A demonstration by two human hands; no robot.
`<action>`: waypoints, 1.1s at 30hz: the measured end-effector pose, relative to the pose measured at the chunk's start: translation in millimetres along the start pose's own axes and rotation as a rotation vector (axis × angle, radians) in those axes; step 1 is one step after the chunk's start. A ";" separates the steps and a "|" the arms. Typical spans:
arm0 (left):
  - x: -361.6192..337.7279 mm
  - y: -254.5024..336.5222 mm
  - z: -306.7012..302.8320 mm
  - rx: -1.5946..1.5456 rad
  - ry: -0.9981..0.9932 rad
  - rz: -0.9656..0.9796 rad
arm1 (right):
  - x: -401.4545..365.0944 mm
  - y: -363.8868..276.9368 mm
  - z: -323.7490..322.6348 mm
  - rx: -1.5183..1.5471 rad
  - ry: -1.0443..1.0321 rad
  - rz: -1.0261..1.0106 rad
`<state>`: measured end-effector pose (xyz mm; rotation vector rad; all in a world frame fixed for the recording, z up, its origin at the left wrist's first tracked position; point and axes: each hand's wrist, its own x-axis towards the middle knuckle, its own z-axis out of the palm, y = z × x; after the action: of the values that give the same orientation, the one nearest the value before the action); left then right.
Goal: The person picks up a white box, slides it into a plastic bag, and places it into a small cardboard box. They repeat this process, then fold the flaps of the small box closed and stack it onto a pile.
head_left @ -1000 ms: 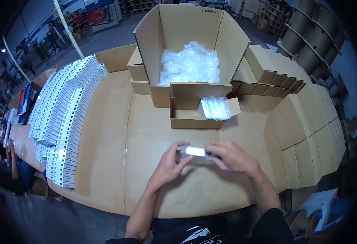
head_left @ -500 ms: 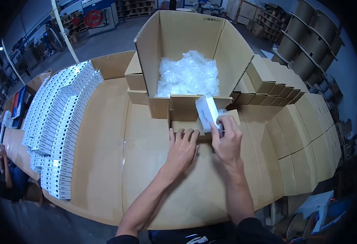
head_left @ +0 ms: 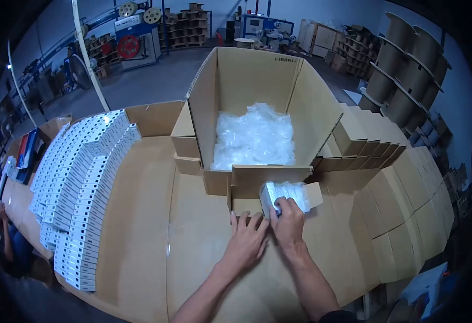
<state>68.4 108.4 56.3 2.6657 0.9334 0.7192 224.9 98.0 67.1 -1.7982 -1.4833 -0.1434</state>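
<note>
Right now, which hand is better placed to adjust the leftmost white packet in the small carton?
Probably the right hand: it is on the white packet, while the left hand rests spread at the near edge of the small carton.

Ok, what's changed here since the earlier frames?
The plastic-wrapped white box, held in both hands over the table a second ago, has moved forward into the small carton, beside the packed ones. The left hand let go and now rests on the carton's near edge; the right hand still holds it. The view has tipped up. The white stacks and large carton look unchanged.
</note>
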 end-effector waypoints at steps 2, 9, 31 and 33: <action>-5.9 0.7 -2.7 -0.013 -0.040 -0.005 | -4.6 -2.4 3.2 -0.049 -0.052 0.060; -6.1 -4.3 -10.7 -0.139 -0.073 -0.002 | -2.6 -15.9 5.3 -0.180 -0.089 0.181; -109.9 -266.5 -249.7 0.184 0.283 -0.351 | 78.2 -243.5 110.1 0.149 -0.527 -0.625; -106.1 -301.0 -262.9 0.248 0.306 -0.420 | 101.3 -261.9 158.9 0.206 -0.642 -0.734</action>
<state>-296.9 286.6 132.2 2.4574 1.6968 0.9740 -32.1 278.6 140.9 -1.0952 -2.4646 0.2441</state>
